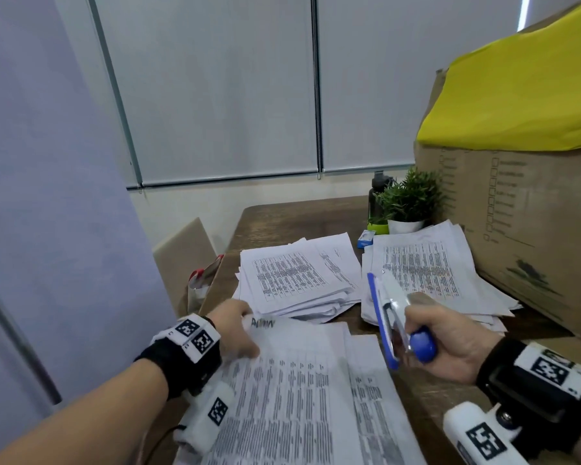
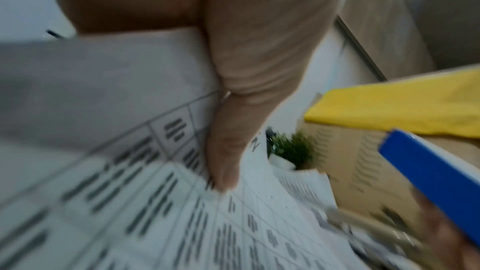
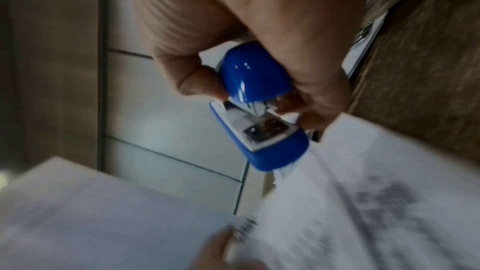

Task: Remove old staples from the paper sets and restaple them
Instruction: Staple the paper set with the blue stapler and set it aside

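Note:
A set of printed table pages (image 1: 302, 394) lies on the wooden table (image 1: 292, 216) in front of me. My left hand (image 1: 239, 330) pinches its top left corner, thumb (image 2: 228, 163) pressed on the sheet (image 2: 155, 213). My right hand (image 1: 450, 333) grips a blue and white stapler (image 1: 389, 323) in the air just right of the pages, its base swung away from the top. In the right wrist view the stapler (image 3: 259, 106) hangs apart above the blurred paper (image 3: 363, 202). No staple is discernible.
Two more stacks of printed pages (image 1: 299, 273) (image 1: 430, 266) lie further back. A large cardboard box (image 1: 524, 216) with yellow cloth (image 1: 517, 92) stands at the right, a small potted plant (image 1: 406, 203), a dark bottle (image 1: 378, 193) and a small blue box (image 1: 365, 238) behind the stacks.

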Motion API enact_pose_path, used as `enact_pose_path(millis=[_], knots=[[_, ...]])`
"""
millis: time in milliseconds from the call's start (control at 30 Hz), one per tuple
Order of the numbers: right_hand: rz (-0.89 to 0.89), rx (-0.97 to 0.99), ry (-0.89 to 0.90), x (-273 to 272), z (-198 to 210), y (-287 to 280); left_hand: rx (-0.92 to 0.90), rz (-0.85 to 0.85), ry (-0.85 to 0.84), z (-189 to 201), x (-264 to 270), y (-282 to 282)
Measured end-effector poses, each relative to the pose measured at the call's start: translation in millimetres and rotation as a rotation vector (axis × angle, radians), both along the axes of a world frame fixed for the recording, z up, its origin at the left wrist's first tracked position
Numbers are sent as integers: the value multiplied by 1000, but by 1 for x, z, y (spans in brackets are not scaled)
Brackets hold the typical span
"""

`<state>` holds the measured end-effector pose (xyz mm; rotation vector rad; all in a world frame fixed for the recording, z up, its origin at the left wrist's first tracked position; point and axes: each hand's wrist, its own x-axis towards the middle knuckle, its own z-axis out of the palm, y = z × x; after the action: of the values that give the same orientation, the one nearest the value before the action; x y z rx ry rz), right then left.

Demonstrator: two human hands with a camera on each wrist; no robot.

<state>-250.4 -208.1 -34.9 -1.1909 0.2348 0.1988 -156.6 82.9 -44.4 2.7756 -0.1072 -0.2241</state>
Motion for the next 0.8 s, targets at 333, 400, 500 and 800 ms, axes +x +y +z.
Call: enact_pose_path(millis=[333, 400, 500, 800], knots=[[8, -149, 223, 10, -21, 26, -214, 222, 135, -80, 52, 78], [28, -134, 226, 12, -22, 36, -263, 226, 141, -95, 57, 79], [56, -131, 199, 15, -26, 51, -269, 219, 123, -92, 50, 72], [125, -58, 151, 16, -34, 54, -311, 201, 146, -49, 7, 41]])
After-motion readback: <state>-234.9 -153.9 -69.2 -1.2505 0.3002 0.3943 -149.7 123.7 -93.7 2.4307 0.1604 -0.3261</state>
